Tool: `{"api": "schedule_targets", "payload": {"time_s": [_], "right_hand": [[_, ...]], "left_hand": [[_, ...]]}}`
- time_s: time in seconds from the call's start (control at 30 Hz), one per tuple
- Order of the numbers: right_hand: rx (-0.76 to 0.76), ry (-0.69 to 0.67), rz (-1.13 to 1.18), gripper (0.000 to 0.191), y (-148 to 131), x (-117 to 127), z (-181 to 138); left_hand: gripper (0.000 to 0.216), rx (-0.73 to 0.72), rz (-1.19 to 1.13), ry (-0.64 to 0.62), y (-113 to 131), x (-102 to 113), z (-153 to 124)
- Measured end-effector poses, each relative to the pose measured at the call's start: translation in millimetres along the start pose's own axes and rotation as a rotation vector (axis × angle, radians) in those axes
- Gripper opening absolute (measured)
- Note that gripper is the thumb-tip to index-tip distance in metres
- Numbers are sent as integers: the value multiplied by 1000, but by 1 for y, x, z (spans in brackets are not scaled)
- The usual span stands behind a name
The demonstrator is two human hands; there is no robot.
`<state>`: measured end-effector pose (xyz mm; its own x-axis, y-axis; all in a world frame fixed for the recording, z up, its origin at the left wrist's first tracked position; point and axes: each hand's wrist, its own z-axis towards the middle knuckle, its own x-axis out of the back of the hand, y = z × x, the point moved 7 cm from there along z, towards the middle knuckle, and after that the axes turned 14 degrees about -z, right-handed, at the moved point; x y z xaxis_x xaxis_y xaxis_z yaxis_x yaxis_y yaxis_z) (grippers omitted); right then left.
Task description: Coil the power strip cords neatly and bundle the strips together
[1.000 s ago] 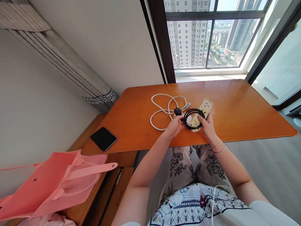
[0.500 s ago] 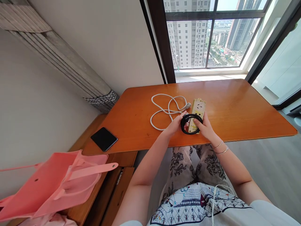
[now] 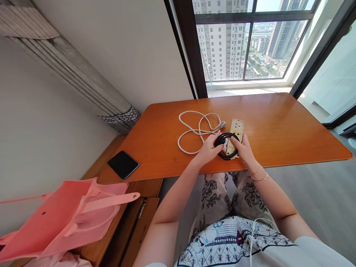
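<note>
A yellowish power strip [image 3: 236,132] lies on the orange wooden table [image 3: 283,126], near its front edge. A coiled black cable [image 3: 227,144] rests over the strip's near end. My left hand [image 3: 209,147] grips the left side of the black coil, where its plug is hidden under my fingers. My right hand [image 3: 245,148] holds the coil's right side together with the power strip. A loose white cable [image 3: 194,129] lies in loops on the table just left of my hands.
A black phone [image 3: 122,164] lies on a lower wooden cabinet [image 3: 130,218] to the left. A pink bag [image 3: 61,218] sits at the lower left. Folded grey curtains [image 3: 83,74] hang on the left wall. A large window [image 3: 244,40] stands behind the table.
The power strip has turned from pointing far-right to nearly straight away from me. The black coil has shifted slightly left and my left hand now covers its plug.
</note>
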<state>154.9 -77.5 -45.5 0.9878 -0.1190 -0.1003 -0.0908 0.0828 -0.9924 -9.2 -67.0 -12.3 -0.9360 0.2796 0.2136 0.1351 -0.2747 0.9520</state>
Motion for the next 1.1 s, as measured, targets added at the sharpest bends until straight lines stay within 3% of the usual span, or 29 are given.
{"api": "schedule_targets", "payload": {"time_s": [0.23, 0.43, 0.53, 0.93, 1.1], "right_hand": [[55, 103, -35, 62, 2, 11, 4], [10, 56, 34, 59, -5, 1, -2], [25, 57, 43, 61, -10, -1, -2], [10, 160, 39, 61, -2, 6, 1], [-10, 154, 77, 61, 1, 5, 2]], "left_hand": [[28, 14, -208, 44, 5, -5, -3], [53, 122, -716, 93, -8, -9, -3], [59, 169, -860, 133, -11, -12, -6], [62, 100, -694, 93, 2, -13, -2], [56, 100, -750, 159, -1, -15, -4]]}}
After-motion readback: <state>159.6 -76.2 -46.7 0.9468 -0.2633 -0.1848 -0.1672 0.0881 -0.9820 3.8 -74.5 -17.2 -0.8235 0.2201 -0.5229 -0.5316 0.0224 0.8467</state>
